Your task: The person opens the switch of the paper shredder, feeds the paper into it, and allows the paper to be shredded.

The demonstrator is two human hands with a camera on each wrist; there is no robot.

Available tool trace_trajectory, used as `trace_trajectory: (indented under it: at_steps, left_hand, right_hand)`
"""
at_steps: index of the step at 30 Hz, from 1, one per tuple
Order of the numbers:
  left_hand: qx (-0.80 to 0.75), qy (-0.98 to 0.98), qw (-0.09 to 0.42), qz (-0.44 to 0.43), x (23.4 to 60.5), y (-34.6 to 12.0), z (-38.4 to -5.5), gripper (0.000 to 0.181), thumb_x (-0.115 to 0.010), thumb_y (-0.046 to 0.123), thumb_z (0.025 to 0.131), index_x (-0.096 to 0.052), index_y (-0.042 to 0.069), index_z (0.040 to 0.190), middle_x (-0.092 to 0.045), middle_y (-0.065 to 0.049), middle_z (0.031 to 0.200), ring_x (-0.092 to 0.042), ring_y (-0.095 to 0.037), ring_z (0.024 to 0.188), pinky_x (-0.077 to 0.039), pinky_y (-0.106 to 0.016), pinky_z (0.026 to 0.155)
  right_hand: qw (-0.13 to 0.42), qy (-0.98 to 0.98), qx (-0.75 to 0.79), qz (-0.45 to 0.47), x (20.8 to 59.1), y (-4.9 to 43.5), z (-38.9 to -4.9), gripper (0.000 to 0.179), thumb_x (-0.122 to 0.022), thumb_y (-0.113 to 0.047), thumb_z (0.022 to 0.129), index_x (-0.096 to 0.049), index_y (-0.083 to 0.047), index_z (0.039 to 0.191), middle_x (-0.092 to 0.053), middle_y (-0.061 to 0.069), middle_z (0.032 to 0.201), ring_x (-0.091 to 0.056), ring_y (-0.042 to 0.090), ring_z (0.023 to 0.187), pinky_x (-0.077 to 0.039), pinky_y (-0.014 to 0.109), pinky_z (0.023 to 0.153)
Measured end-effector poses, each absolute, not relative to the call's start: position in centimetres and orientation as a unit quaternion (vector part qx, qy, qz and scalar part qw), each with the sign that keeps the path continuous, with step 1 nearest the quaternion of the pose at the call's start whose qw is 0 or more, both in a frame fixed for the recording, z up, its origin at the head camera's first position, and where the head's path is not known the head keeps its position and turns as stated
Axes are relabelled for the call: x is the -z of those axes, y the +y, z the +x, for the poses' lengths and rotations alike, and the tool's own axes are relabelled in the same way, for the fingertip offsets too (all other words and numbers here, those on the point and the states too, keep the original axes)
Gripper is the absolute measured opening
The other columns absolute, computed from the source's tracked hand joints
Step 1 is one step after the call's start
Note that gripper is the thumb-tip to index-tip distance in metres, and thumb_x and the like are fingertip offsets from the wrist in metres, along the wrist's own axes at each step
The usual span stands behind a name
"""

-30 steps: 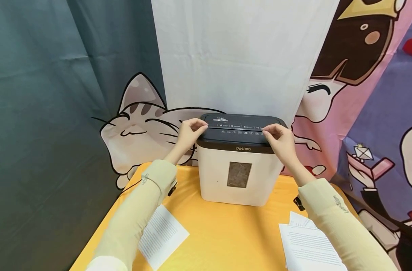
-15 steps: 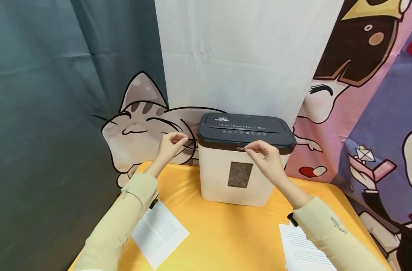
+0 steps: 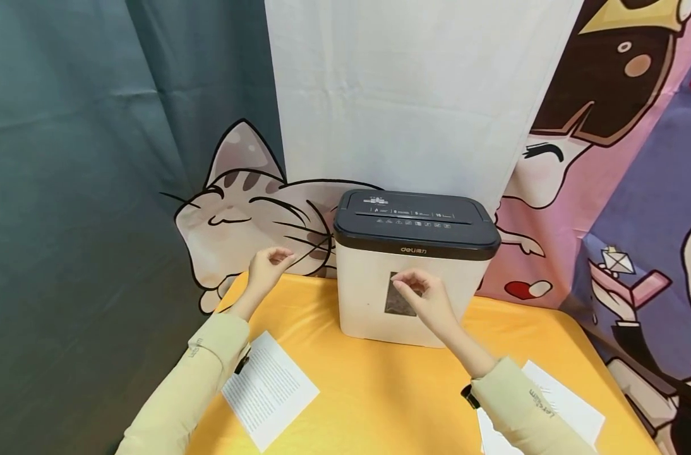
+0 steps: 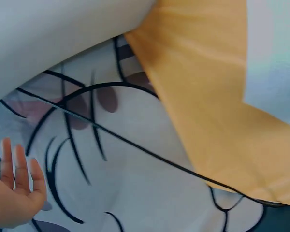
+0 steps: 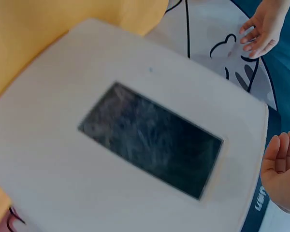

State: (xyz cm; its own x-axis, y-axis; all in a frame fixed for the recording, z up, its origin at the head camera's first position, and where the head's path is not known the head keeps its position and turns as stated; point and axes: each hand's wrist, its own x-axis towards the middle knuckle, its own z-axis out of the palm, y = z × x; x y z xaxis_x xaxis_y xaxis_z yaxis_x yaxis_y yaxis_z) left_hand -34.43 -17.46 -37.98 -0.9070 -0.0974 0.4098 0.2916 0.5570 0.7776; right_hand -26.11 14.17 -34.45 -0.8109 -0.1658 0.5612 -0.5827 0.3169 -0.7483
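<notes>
A paper shredder (image 3: 357,284) with a white body and dark top stands at the back of the table. Along its lid runs a narrow slot (image 3: 414,217); no sheet shows in it. My left hand (image 3: 268,272) hovers left of the shredder, fingers relaxed and holding nothing, as the left wrist view also shows. In front of the shredder's dark window (image 5: 152,137) is my right hand (image 3: 427,300), loosely bent and with nothing in it. It overlaps part of the window in the head view. A printed sheet (image 3: 274,392) lies at left; white sheets (image 3: 573,404) lie at right, partly under my right sleeve.
A yellow cloth (image 3: 379,392) covers the table. Behind it hang printed curtains (image 3: 414,95), close to the shredder's back. A thin black cord (image 4: 135,145) runs past the table's left edge.
Both hands have left the ends of the shredder's slot. They have come down and toward me, the left one moving out to the left, the right one to the front of the shredder.
</notes>
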Motion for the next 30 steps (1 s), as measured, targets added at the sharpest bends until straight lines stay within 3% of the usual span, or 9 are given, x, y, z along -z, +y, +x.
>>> trace_trajectory:
  at_steps: [5,12,16,20,24,30]
  left_hand:
    - [0.452,-0.87,0.198,-0.017,40.0,-18.4,-33.5,0.023,-0.067,0.021,0.088,-0.07,0.0,0.097,-0.069,-0.018,0.091,-0.064,-0.028,0.084,-0.049,-0.029,0.074]
    - [0.46,-0.873,0.163,-0.013,43.4,-20.0,-32.6,0.026,-0.066,0.018,0.088,-0.067,-0.001,0.106,-0.069,-0.019,0.093,-0.065,-0.027,0.084,-0.05,-0.024,0.071]
    - [0.489,-0.864,0.118,-0.02,45.3,-21.0,-31.8,0.032,-0.065,0.013,0.089,-0.061,-0.003,0.115,-0.065,-0.021,0.101,-0.063,-0.028,0.091,-0.05,-0.025,0.079]
    - [0.482,-0.872,0.084,-0.009,46.9,-21.9,-30.7,0.037,-0.063,0.015,0.09,-0.056,-0.002,0.122,-0.061,-0.023,0.11,-0.058,-0.033,0.102,-0.048,-0.037,0.091]
    - [0.471,-0.877,0.097,-0.003,49.0,-23.0,-29.9,0.037,-0.064,0.015,0.09,-0.056,-0.003,0.121,-0.06,-0.024,0.115,-0.056,-0.036,0.106,-0.045,-0.047,0.094]
    - [0.438,-0.889,0.131,0.005,51.9,-24.0,-28.9,0.033,-0.066,0.011,0.088,-0.06,-0.005,0.115,-0.061,-0.026,0.113,-0.056,-0.038,0.104,-0.046,-0.049,0.09]
  right_hand:
    - [0.154,-0.783,-0.56,0.222,37.2,13.9,-26.7,0.009,-0.061,-0.001,0.089,-0.065,0.006,0.093,-0.066,0.02,0.087,-0.055,-0.003,0.073,-0.049,0.015,0.068]
    - [0.133,-0.774,-0.575,0.227,39.8,12.8,-26.8,0.01,-0.061,-0.003,0.089,-0.066,0.006,0.091,-0.066,0.022,0.087,-0.057,-0.002,0.073,-0.049,0.017,0.068]
    - [0.118,-0.782,-0.571,0.218,40.2,11.9,-25.8,0.006,-0.06,0.001,0.088,-0.066,0.005,0.089,-0.066,0.024,0.089,-0.056,-0.001,0.075,-0.049,0.02,0.07]
    - [0.107,-0.784,-0.575,0.21,40.0,11.1,-24.5,0.007,-0.059,0.002,0.088,-0.065,0.006,0.089,-0.066,0.025,0.089,-0.057,0.002,0.078,-0.05,0.023,0.072]
    - [0.101,-0.766,-0.597,0.215,41.4,10.9,-24.1,0.007,-0.059,0.002,0.089,-0.065,0.006,0.09,-0.065,0.027,0.091,-0.057,0.003,0.081,-0.05,0.023,0.074]
    - [0.124,-0.766,-0.587,0.231,43.7,10.5,-23.8,0.006,-0.06,0.004,0.087,-0.065,0.006,0.088,-0.065,0.023,0.087,-0.059,0.006,0.078,-0.051,0.023,0.071]
